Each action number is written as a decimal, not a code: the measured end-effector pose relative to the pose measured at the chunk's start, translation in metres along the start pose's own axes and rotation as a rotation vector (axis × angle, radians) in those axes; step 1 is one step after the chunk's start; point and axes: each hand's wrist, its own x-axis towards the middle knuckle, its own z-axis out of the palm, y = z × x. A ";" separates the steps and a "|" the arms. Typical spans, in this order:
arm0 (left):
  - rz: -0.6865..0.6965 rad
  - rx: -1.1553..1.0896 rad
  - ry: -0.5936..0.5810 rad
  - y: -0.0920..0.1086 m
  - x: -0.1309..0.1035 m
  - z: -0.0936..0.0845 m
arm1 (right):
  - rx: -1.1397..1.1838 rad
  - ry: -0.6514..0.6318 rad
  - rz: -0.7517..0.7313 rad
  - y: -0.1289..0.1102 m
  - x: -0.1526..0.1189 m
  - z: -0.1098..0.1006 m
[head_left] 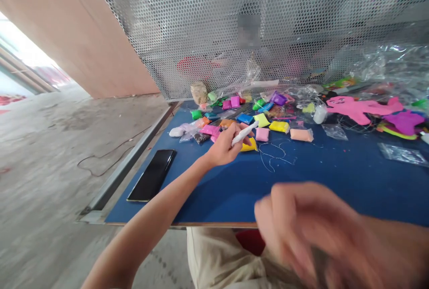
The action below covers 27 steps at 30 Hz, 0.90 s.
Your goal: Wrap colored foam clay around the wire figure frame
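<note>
My left hand (225, 145) is closed around a slim white stick (246, 132), which points up and to the right and narrows at its far end. Whether it is a tool or rolled clay cannot be told. Under and beyond this hand lie small coloured packets, among them a yellow packet (250, 145), a pink packet (262, 134) and a peach packet (301, 135). Close to the camera, my right hand (304, 222) is blurred over the table's front edge. Its fingers look curled in, and anything inside them is hidden.
A black phone (152, 175) lies at the left of the blue table (234, 195). Perforated metal sheet (201, 20) rises behind. Toward the right are a pink figure cutout (360, 108), a purple piece (404, 121) and clear plastic wrappers (402, 154). Loose thread (275, 157) lies mid-table.
</note>
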 end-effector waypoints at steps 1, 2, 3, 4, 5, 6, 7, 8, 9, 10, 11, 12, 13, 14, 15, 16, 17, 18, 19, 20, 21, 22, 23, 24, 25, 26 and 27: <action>-0.013 -0.021 0.005 -0.001 -0.003 0.004 | 0.056 0.107 0.010 0.010 0.008 -0.011; -0.020 -0.008 0.012 -0.002 -0.006 0.006 | 0.016 0.244 0.006 0.025 0.015 -0.022; -0.027 0.029 0.010 -0.002 -0.009 0.009 | -0.117 0.403 -0.015 0.041 0.021 -0.034; -0.036 0.084 -0.004 -0.002 -0.010 0.010 | -0.289 0.521 -0.032 0.059 0.024 -0.045; -0.048 0.146 -0.030 0.000 -0.011 0.011 | -0.438 0.623 -0.036 0.077 0.026 -0.054; -0.063 0.201 -0.067 0.001 -0.011 0.011 | -0.547 0.660 -0.048 0.094 0.026 -0.061; -0.076 0.244 -0.104 0.003 -0.011 0.011 | -0.617 0.644 -0.066 0.107 0.024 -0.066; -0.090 0.276 -0.132 0.004 -0.011 0.011 | -0.657 0.599 -0.086 0.117 0.022 -0.070; -0.104 0.298 -0.144 0.005 -0.011 0.012 | -0.675 0.538 -0.105 0.124 0.019 -0.072; -0.116 0.310 -0.141 0.005 -0.011 0.012 | -0.676 0.470 -0.123 0.129 0.017 -0.073; -0.129 0.312 -0.127 0.005 -0.011 0.013 | -0.670 0.404 -0.141 0.130 0.016 -0.072; -0.143 0.307 -0.106 0.005 -0.012 0.014 | -0.663 0.346 -0.161 0.131 0.015 -0.071; -0.155 0.298 -0.082 0.004 -0.012 0.016 | -0.656 0.295 -0.181 0.131 0.014 -0.070; -0.164 0.286 -0.059 0.003 -0.012 0.017 | -0.653 0.249 -0.202 0.131 0.015 -0.069; -0.169 0.274 -0.037 0.002 -0.012 0.019 | -0.658 0.213 -0.220 0.131 0.015 -0.067; -0.174 0.264 -0.018 0.001 -0.013 0.020 | -0.671 0.190 -0.234 0.131 0.016 -0.065; -0.179 0.258 -0.004 0.000 -0.013 0.021 | -0.685 0.180 -0.242 0.132 0.016 -0.064; -0.181 0.254 0.001 0.000 -0.013 0.022 | -0.697 0.179 -0.248 0.132 0.017 -0.063; -0.182 0.253 0.000 0.000 -0.013 0.022 | -0.702 0.187 -0.252 0.133 0.017 -0.061; -0.181 0.252 -0.006 0.000 -0.013 0.023 | -0.701 0.199 -0.255 0.133 0.017 -0.060; -0.181 0.250 -0.015 0.000 -0.013 0.023 | -0.696 0.210 -0.258 0.133 0.017 -0.058; -0.184 0.239 -0.025 0.000 -0.013 0.023 | -0.700 0.212 -0.260 0.132 0.017 -0.057; -0.191 0.216 -0.031 0.001 -0.013 0.023 | -0.719 0.205 -0.265 0.131 0.018 -0.055; -0.202 0.181 -0.033 0.001 -0.012 0.023 | -0.755 0.190 -0.273 0.130 0.018 -0.054; -0.212 0.142 -0.035 0.001 -0.012 0.023 | -0.799 0.174 -0.283 0.129 0.019 -0.052; -0.222 0.107 -0.038 0.001 -0.011 0.024 | -0.842 0.164 -0.290 0.128 0.019 -0.051; -0.229 0.085 -0.043 0.002 -0.011 0.024 | -0.876 0.170 -0.290 0.127 0.020 -0.050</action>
